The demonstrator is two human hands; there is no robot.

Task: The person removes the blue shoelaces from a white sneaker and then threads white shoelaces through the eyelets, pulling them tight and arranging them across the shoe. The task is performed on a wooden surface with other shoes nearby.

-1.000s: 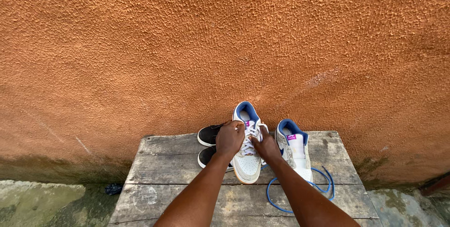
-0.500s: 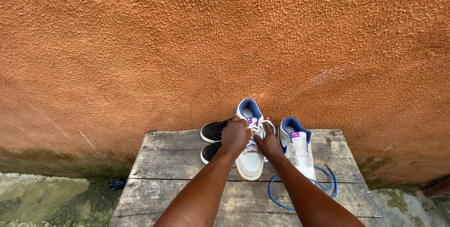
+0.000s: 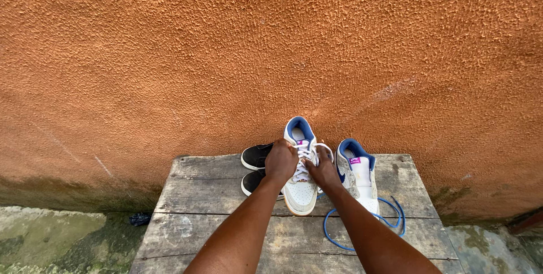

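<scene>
A white sneaker with a blue lining (image 3: 301, 186) stands on a weathered wooden bench (image 3: 198, 217), toe toward me. My left hand (image 3: 281, 159) and my right hand (image 3: 322, 171) are both closed on its white laces over the tongue. A second matching sneaker (image 3: 357, 173) sits just to the right, without a lace in it. A loose blue lace (image 3: 362, 226) lies curled on the planks beside that shoe.
Two black shoes with white soles (image 3: 255, 166) lie on the bench behind my left hand. A rough orange plastered wall (image 3: 271, 53) rises right behind the bench. Mossy concrete ground (image 3: 51, 234) lies to the left, with a small dark scrap (image 3: 139, 218) on it.
Both hands stay on the white laces with only slight shifts. The view has drifted a little to the left.
</scene>
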